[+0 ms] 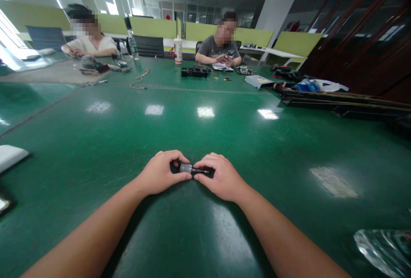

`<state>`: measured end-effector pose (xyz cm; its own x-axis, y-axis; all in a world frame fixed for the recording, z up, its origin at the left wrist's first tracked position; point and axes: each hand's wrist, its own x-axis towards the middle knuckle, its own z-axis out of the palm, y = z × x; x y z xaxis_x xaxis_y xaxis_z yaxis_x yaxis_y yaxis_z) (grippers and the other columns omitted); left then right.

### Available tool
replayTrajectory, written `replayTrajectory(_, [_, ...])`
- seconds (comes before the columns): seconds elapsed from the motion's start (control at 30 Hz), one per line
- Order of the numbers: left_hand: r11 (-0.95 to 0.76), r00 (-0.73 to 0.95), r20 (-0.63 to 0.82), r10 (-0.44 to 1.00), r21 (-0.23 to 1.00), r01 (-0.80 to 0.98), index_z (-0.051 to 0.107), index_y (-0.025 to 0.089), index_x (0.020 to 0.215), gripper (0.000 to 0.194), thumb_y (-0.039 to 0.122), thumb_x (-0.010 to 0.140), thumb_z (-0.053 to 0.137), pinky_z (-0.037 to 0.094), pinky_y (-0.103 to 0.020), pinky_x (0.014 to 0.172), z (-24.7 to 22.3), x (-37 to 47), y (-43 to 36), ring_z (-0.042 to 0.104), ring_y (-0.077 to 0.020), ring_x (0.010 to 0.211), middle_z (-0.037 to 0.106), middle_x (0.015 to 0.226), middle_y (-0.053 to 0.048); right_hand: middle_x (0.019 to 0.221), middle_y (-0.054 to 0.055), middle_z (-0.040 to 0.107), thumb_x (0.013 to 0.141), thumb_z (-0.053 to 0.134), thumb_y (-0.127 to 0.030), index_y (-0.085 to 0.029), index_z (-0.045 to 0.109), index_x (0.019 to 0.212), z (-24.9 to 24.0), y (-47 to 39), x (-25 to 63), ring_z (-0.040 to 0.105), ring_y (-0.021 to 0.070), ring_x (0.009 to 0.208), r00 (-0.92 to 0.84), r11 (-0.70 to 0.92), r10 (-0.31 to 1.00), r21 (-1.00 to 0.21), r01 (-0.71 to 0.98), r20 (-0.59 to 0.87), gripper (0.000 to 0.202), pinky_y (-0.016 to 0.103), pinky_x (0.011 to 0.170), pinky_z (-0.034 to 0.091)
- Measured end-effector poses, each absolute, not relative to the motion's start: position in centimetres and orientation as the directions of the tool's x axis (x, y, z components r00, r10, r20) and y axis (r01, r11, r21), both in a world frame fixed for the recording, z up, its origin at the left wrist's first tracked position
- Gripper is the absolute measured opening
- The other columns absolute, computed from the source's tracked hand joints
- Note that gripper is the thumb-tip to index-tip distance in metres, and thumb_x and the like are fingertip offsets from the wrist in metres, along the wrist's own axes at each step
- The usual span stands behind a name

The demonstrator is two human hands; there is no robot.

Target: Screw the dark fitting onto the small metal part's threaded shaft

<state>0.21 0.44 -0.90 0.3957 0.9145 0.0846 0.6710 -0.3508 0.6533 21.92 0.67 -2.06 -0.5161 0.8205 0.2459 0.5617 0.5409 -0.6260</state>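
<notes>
A small grey cylinder with a dark, stepped shaft [186, 168] lies sideways just over the green table, between my two hands. Its exact kind is unclear; it resembles a small motor. My left hand [163, 172] curls around the grey end, thumb below and index finger above. Around the dark shaft, which points right, curve the thumb and fingers of my right hand [222, 176]. The fingertips of both hands nearly meet at the joint between cylinder and shaft. Some of the right fingers are hidden behind the hand.
Across the green table [192, 134] sit two people, one holding a phone. Near them are a black device part [195, 72], a white bottle [177, 50] and a silver box [258, 81]. Long dark parts [340, 102] lie right. A clear ridged plastic object [385, 250] is nearby.
</notes>
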Motion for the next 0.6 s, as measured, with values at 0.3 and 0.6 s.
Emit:
replayTrajectory(0.3, [-0.347,0.393,0.081,0.916,0.653,0.674,0.069,0.022,0.093,0.025,0.037,0.075,0.075,0.047,-0.029,0.074,-0.79,0.12,0.41,0.064,-0.0194,0.082,0.072,0.088,-0.001,0.084,0.000,0.070,0.078,0.073,-0.019,-0.023,0.072,0.089,-1.95,0.65,21.86,0.058,0.0177,0.083,-0.494,0.516,0.837,-0.643,0.566,0.236,0.012,0.033,0.079,0.040])
replayTrajectory(0.6, [-0.336,0.370,0.090,0.925,0.650,0.682,0.070,0.021,0.091,0.028,0.043,0.074,0.075,0.046,-0.029,0.072,-0.93,0.17,0.40,0.064,-0.0199,0.080,0.072,0.085,-0.001,0.083,0.000,0.070,0.076,0.073,-0.017,-0.023,0.072,0.087,-2.01,0.62,21.86,0.058,0.0184,0.083,-0.477,0.500,0.847,-0.652,0.570,0.234,0.013,0.033,0.078,0.041])
